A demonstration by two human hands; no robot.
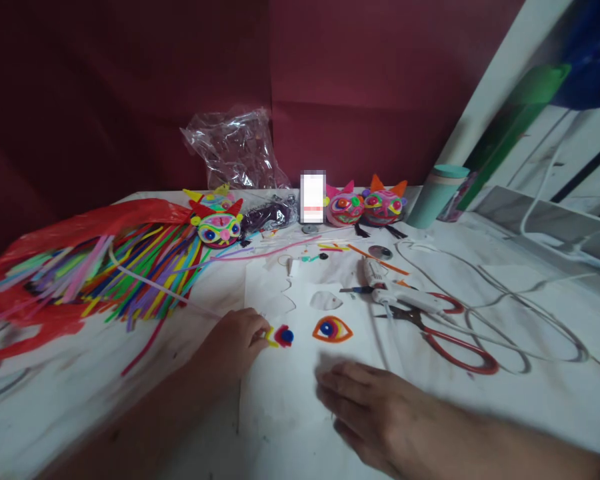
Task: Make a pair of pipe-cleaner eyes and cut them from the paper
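My left hand [244,337] is closed in a pinch on the yellow end of a partial eye shape made of pipe cleaner [283,335], which has a red band and a blue round centre. To its right on the white paper [280,393] lies a fuller pipe-cleaner eye [333,329], with an orange outline and yellow, red and blue inside. Below that eye, my right hand [363,403] rests over the paper, fingers stretched out and slightly blurred. Nothing shows in its grasp.
Red-handled scissors [460,353] and a white glue gun [405,293] with its cord lie at right. Colourful pipe cleaners [145,273] spread over a red plastic bag [150,210] at left. Decorated animal heads [220,227], a clear plastic bag [240,150] and a green tumbler [437,197] stand behind.
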